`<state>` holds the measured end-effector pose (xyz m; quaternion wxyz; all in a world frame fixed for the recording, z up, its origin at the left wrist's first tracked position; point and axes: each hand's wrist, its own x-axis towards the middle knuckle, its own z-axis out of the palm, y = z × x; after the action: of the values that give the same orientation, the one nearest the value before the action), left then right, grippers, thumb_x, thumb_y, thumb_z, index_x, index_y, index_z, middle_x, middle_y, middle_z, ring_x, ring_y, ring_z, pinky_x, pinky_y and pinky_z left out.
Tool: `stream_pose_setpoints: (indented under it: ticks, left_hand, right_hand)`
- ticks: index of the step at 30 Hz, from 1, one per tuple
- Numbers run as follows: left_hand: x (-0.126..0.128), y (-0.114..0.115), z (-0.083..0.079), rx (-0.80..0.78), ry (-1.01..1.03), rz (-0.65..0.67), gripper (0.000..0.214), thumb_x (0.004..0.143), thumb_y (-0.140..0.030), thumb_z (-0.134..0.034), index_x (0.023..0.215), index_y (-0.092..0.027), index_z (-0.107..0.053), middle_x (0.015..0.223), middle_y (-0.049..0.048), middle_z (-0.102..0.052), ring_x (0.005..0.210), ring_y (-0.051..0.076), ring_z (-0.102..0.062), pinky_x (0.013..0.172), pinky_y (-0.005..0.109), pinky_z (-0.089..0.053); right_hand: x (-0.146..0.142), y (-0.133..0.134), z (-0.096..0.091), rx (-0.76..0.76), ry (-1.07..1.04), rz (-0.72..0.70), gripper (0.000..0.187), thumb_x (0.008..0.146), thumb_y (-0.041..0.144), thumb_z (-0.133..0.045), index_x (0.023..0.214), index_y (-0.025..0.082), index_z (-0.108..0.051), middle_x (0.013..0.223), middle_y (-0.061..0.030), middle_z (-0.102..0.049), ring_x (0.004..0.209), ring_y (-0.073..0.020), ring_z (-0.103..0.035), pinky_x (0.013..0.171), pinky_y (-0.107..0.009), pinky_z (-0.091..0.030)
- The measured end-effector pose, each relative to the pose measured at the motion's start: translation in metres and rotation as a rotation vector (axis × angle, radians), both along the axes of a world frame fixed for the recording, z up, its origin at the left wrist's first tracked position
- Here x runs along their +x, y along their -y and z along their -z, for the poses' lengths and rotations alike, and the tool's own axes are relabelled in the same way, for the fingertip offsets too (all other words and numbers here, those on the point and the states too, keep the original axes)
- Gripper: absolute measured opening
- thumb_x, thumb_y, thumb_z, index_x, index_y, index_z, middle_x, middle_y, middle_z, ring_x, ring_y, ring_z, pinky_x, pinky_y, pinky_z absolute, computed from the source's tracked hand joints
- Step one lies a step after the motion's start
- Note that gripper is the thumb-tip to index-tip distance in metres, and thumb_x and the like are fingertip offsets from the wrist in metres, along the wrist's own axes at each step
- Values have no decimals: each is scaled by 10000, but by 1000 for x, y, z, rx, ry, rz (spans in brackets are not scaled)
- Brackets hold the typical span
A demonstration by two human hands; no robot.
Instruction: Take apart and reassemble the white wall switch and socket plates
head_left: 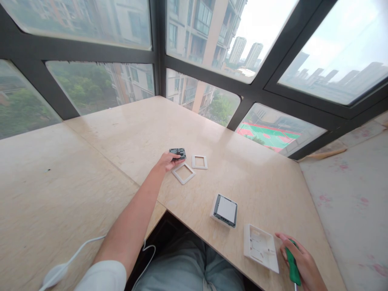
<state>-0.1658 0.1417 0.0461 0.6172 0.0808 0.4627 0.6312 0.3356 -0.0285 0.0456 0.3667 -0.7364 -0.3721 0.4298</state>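
Stretched out over the tabletop, my left hand (167,161) grips a dark grey wall switch module (180,152), thumb on top. Just below it lies a white square frame (184,181), with a second white frame (206,162) to its right. At the right, my right hand (303,256) is wrapped round a green-handled screwdriver (292,264), its metal shaft pointing down towards me. Close to those fingers stands an open white mounting box (262,248). Left of that box, a white box (214,213) carries a grey-edged switch with a white face (227,209).
The pale marble-patterned tabletop (115,133) meets dark window frames (159,52) at the back. A papered wall (348,194) bounds the right side. A white cable (86,243) with an inline switch (55,275) lies at lower left. My legs (182,264) fit in a cut-out.
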Motion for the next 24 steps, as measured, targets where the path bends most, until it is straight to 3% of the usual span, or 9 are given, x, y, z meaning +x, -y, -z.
stream_pose_setpoints:
  ticks: [8, 16, 24]
  left_hand:
    - [2, 1, -5, 23, -33, 0, 438, 538, 184, -484, 853, -109, -568, 832, 114, -689, 797, 269, -713, 758, 507, -634]
    - [9, 6, -15, 52, -114, 0, 441, 490, 153, -503, 828, -123, -569, 803, 78, -688, 777, 247, -704, 748, 499, -631]
    - [12, 1, -30, 34, -96, -15, 273, 583, 43, -577, 797, -126, -578, 730, 85, -678, 692, 242, -703, 704, 481, -631]
  right_hand:
    - [-1, -1, -1, -5, -23, 10, 782, 512, 728, -776, 993, 120, -681, 497, 61, -471, 494, -106, -387, 437, -227, -307]
    - [-5, 0, -3, -1, -26, 36, 790, 476, 727, -788, 972, 119, -685, 493, 57, -474, 494, -110, -386, 427, -233, -303]
    - [-6, 0, -4, 17, -31, 26, 777, 495, 725, -782, 971, 118, -683, 489, 62, -460, 489, -105, -379, 427, -228, -301]
